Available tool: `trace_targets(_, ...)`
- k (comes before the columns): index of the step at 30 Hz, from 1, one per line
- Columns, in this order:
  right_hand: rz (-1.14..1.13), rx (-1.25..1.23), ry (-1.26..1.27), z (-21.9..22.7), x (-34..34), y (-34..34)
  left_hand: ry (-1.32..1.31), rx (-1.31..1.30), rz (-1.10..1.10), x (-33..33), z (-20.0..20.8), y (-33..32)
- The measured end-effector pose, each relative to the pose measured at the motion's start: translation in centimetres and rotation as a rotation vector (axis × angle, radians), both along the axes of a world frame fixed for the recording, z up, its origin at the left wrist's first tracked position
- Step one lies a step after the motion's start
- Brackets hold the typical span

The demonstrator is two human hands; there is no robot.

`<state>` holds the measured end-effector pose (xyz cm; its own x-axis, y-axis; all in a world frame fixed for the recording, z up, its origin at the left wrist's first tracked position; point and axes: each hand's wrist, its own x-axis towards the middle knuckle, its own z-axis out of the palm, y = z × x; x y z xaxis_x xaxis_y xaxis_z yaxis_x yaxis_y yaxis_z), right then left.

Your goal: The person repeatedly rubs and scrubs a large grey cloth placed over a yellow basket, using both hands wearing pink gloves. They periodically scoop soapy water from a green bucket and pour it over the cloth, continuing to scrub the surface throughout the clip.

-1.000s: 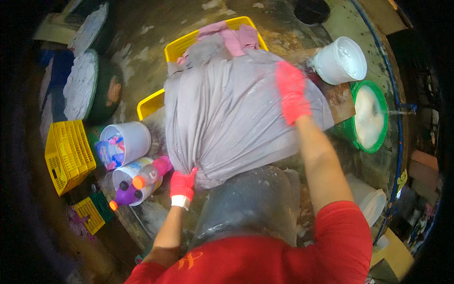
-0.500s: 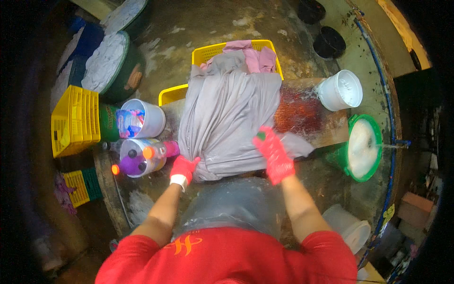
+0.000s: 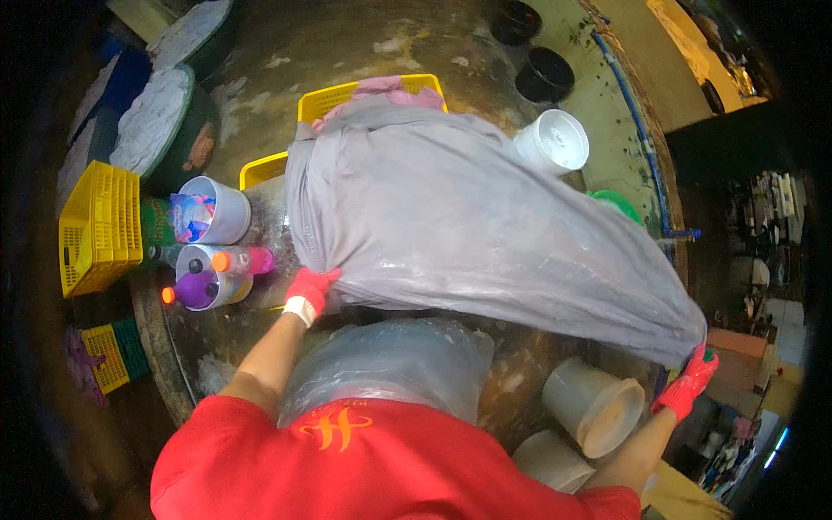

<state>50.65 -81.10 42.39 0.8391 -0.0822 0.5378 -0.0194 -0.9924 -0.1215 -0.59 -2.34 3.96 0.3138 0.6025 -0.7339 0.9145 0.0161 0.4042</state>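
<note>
Wet-looking cloth in the grey sheet (image 3: 451, 217), smooth and faintly shiny where stretched, creased along the left edge. Matt fabric in the pink cloth (image 3: 381, 86). Rubbery, glossy red coating over the left hand (image 3: 314, 288), with a knitted white cuff (image 3: 300, 310), and likewise over the right hand (image 3: 687, 386). Clear, crinkled plastic film with bright glints in the apron (image 3: 390, 355); soft matt cloth in the red shirt (image 3: 407, 472). Hard, perforated plastic in the yellow crate (image 3: 80, 230), smooth plastic in the white bucket (image 3: 555, 143).

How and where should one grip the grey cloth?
I would pinch the grey cloth by both ends of its near edge, from the near side: the edge faces that way, and its right end narrows to a tip at the right hand.
</note>
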Motion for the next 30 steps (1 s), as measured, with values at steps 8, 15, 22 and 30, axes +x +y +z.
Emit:
trace_targets(8, 0.591, 0.85, 0.398, -26.1, -15.5, 45.8, 0.108, 0.131, 0.049, 4.3, 4.9, -0.9)
trace_targets(15, 1.441, -0.081, 0.926, -37.6, -44.7, 72.3, 0.036, 0.239, 0.264, -7.6, 0.8, 4.6)
trace_targets(22, 0.865, 0.104, 0.691, -39.9, -15.5, 61.4, 0.128, 0.279, 0.264, -8.4, -0.1, 4.4)
trace_targets(30, 1.544, -0.13, 0.519, -42.6, -39.4, 72.9, 0.111, 0.25, 0.287, -8.6, -0.6, 5.0)
